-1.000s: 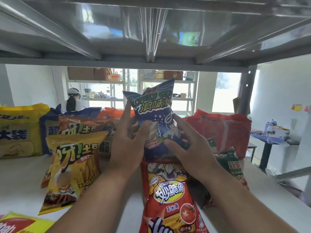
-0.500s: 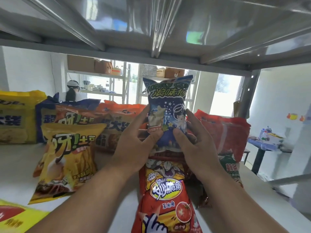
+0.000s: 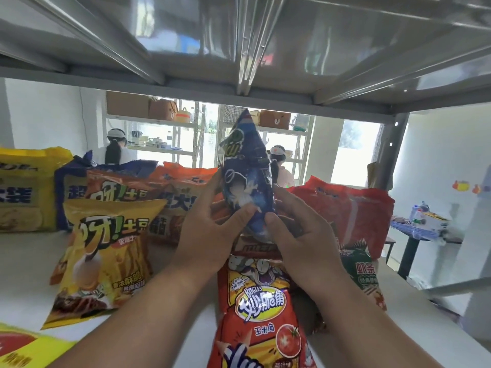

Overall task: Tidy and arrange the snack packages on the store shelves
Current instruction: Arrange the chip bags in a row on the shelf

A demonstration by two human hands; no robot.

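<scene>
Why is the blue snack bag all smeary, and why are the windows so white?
Head view: the blue snack bag is motion-blurred, its print unreadable, while the red corn-snack bag below reads sharp. The windows behind are overexposed by daylight. The metal shelf underside shows glare, and the wide lens bends the edges.

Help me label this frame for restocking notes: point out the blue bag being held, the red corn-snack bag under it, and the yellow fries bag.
blue bag [image 3: 245, 181]: head view, middle of its face.
red corn-snack bag [image 3: 261, 312]: head view, yellow logo.
yellow fries bag [image 3: 106, 256]: head view, front panel.
</scene>
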